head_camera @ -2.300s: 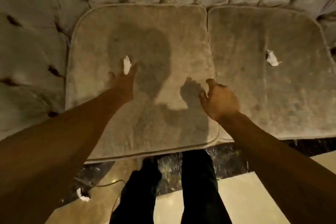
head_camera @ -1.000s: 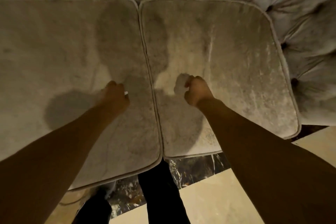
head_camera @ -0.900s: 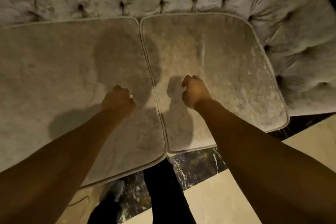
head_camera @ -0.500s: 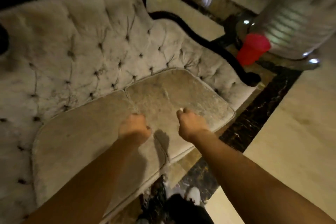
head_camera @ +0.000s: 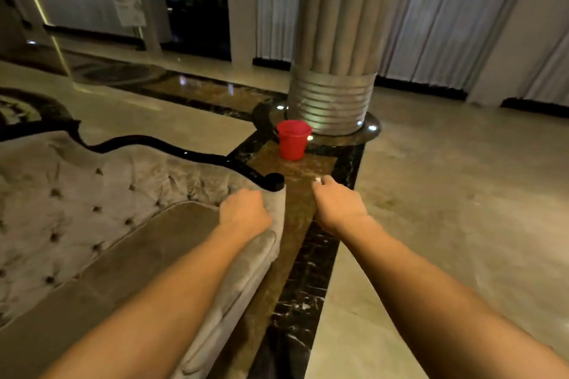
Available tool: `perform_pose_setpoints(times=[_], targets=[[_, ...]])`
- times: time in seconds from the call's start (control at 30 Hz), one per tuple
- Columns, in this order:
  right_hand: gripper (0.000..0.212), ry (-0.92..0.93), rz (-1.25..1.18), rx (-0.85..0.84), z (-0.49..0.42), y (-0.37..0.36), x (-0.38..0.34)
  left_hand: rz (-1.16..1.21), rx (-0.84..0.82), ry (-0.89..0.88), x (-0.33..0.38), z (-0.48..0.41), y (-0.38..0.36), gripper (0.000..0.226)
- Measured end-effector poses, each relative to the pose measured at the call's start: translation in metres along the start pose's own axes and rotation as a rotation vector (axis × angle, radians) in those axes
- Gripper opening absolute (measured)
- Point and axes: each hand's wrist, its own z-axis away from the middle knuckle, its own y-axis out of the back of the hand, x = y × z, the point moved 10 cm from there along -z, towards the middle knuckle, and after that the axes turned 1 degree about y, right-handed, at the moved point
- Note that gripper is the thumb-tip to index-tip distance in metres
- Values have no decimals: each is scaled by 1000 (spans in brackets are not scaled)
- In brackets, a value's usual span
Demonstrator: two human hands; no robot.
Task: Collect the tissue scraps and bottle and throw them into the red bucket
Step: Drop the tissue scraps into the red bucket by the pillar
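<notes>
The red bucket (head_camera: 293, 139) stands on the floor ahead, at the foot of a ribbed column. My right hand (head_camera: 337, 205) is a closed fist over the dark floor strip, and a white tissue scrap (head_camera: 317, 179) pokes out at its fingertips. My left hand (head_camera: 244, 212) is also a closed fist, held over the sofa's right armrest; the scrap it closed on earlier is hidden inside it. Both hands are well short of the bucket. No bottle is in view.
A tufted grey sofa (head_camera: 92, 209) with a black curved frame (head_camera: 172, 148) fills the left. The ribbed column (head_camera: 334, 49) rises right behind the bucket. Polished floor (head_camera: 446, 194) stretches to the right; curtains line the back wall.
My left hand picked a scrap off the left cushion, my right fist closed on another. The view then swung up and right from the cushions to the bucket, both fists staying closed.
</notes>
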Motion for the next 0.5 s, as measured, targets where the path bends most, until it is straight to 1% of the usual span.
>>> perform_pose_setpoints(times=[0.07, 0.13, 0.2, 0.33, 0.5], targets=[[33, -40, 26, 34, 13, 19, 68, 7, 18, -79, 72, -16, -5, 20], [33, -82, 56, 24, 25, 29, 127, 33, 27, -135, 129, -25, -14, 17], [32, -129, 66, 14, 32, 32, 178, 55, 24, -166, 172, -33, -23, 13], [26, -177, 48, 24, 26, 26, 249, 29, 20, -181, 223, -62, -38, 18], [27, -209, 12, 26, -26, -2, 308, -12, 27, -192, 257, -134, -59, 17]])
